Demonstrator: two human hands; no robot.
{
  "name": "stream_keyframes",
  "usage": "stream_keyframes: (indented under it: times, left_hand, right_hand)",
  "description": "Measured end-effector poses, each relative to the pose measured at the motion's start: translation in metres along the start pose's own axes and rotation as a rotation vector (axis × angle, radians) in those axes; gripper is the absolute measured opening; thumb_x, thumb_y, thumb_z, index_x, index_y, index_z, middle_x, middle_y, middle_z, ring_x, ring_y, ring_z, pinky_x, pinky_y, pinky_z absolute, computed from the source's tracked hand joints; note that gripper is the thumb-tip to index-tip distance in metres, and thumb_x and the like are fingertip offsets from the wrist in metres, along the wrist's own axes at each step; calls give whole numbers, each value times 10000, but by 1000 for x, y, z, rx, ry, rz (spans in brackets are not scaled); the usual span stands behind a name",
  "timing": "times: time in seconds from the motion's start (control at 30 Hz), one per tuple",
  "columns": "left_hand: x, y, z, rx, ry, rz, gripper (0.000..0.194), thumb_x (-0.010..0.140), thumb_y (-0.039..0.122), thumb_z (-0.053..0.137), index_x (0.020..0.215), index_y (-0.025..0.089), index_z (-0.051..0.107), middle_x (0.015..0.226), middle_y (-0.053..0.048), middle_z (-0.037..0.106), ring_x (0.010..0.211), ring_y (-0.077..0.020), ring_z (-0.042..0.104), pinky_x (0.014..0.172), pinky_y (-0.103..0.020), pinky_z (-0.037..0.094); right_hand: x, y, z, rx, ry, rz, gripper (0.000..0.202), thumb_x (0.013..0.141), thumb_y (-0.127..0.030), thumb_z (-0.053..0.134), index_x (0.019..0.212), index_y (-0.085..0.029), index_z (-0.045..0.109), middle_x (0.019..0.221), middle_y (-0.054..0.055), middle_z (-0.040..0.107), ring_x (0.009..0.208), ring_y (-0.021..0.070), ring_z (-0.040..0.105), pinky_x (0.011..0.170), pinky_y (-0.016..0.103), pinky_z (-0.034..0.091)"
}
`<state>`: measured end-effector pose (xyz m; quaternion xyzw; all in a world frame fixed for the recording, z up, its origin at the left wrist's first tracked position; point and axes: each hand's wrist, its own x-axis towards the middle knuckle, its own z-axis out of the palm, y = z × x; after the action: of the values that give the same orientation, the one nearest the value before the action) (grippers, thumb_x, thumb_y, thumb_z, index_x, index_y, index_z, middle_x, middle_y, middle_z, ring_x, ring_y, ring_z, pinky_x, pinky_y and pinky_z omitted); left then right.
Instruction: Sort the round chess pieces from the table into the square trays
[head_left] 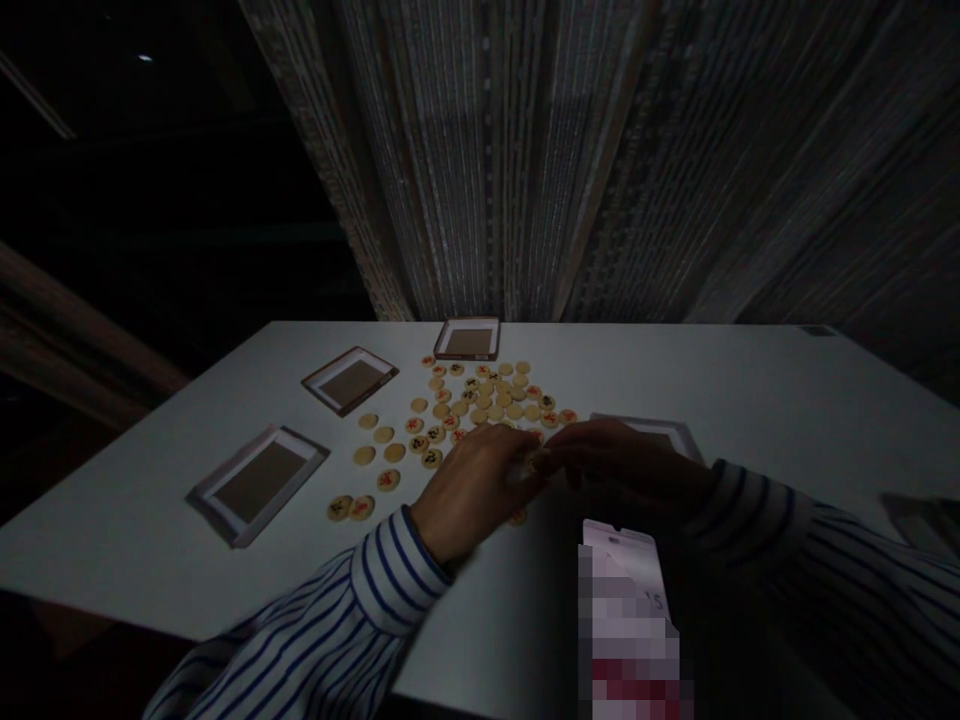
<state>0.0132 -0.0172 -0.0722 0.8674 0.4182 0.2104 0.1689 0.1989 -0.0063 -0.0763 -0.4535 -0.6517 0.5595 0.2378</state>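
Round wooden Chinese chess pieces (484, 400) lie scattered over the white table, some showing red or black characters and others blank side up. My left hand (476, 480) reaches in over their near edge, fingers curled and thumb pointing right; what it holds is hidden. Opposite it, my right hand (619, 455) comes from the right in deep shadow. Its bent fingertips meet the left hand and appear closed on a Chinese chess piece (538, 461). Another piece (517, 517) lies just below the hands.
Shallow framed trays stand at the left (217, 482), further back left (322, 392), and at the far side (444, 342). One more tray (684, 440) is partly behind my right forearm. A lit phone (622, 535) is near me, below my right wrist. A striped curtain (525, 170) hangs behind the table (750, 375).
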Motion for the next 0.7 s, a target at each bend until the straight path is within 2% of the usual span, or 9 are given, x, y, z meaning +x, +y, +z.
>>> stream_keyframes:
  times: [0.1,0.2,0.27,0.4,0.47,0.6,0.7]
  left_hand:
    - [-4,2,5,14,15,8,195,803,303,545,963,210,608,865,-30,639,830,-177,568,738,-328,439]
    - [-5,1,9,2,-15,26,171,807,264,532,947,210,614,859,-22,641,800,-161,566,727,-307,436]
    - [-6,0,11,20,-33,29,168,808,255,525,939,203,617,851,-23,639,784,-156,564,722,-298,435]
    - [-4,-1,15,179,-104,29,193,829,272,475,855,189,648,794,-47,619,744,-168,555,675,-299,430]
    - [-3,-1,17,260,-130,8,244,839,288,448,790,175,659,772,-61,609,721,-175,548,644,-300,426]
    - [-2,-3,21,336,-137,-37,313,845,307,420,718,159,665,744,-78,596,700,-180,544,632,-305,424]
    - [0,-4,22,351,-141,-65,310,836,310,427,719,156,670,733,-83,592,703,-188,547,639,-315,427]
  right_hand:
    - [-1,4,4,22,10,9,199,775,-323,549,743,-149,640,664,-3,594,566,79,506,523,210,397]
    - [-4,7,4,-79,-9,-11,240,800,-342,507,773,-151,650,674,10,611,569,90,521,529,221,405]
    - [-3,6,1,-258,-5,-58,262,817,-349,471,806,-162,654,719,26,638,615,111,549,563,238,417]
    - [10,0,-10,-803,193,-94,233,799,-295,459,872,-176,646,816,55,663,732,167,580,653,282,405]
    - [22,-3,-14,-1000,228,-76,231,784,-285,464,886,-180,642,816,63,663,747,186,581,659,288,391]
    - [47,-4,-19,-1150,235,-93,240,774,-265,445,905,-181,626,891,86,654,830,206,572,687,289,384]
    - [62,-3,-19,-1188,188,-98,258,760,-263,454,944,-186,618,946,97,645,888,224,563,715,302,385]
